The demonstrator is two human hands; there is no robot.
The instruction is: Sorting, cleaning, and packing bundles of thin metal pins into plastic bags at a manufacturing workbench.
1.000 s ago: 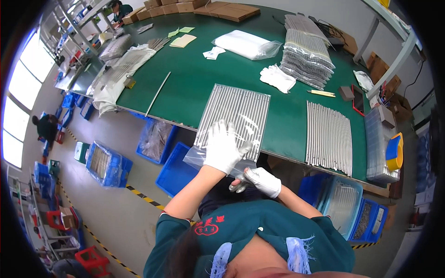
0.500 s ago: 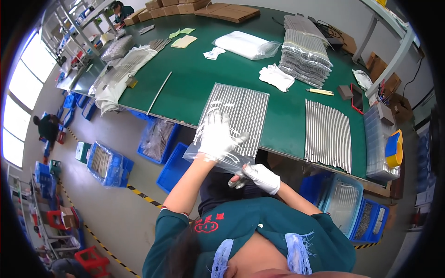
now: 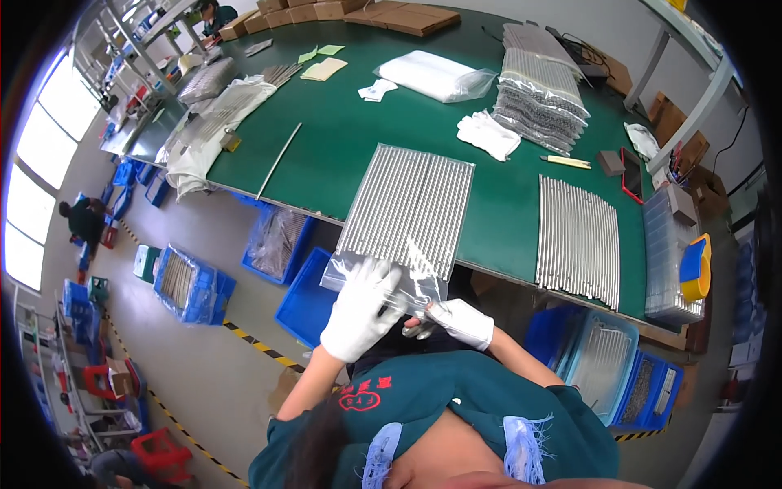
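A clear plastic bag [image 3: 342, 274] holds a flat row of slim metal rods [image 3: 411, 208] at the table's front edge, its loose end hanging over toward me. My left hand [image 3: 362, 311], in a white glove, lies on that loose end with fingers stretched out and thumb apart. The bag's near right corner is pinched by my right hand [image 3: 458, 320], also gloved, with bare fingertips showing. To the right, a second row of metal rods [image 3: 577, 240] lies unbagged on the green table [image 3: 326, 175].
Bagged rods [image 3: 539, 98] are stacked at the back right, near white gloves [image 3: 487, 135] and a yellow cutter [image 3: 565, 162]. A lone rod [image 3: 278, 161] lies left. A tape roll [image 3: 695, 269] sits on a plastic box at the right. Blue bins [image 3: 305, 297] stand below the table.
My left hand has slid back toward me, off the bagged rods and onto the bag's loose end. My right hand keeps its pinch at the corner, almost unmoved.
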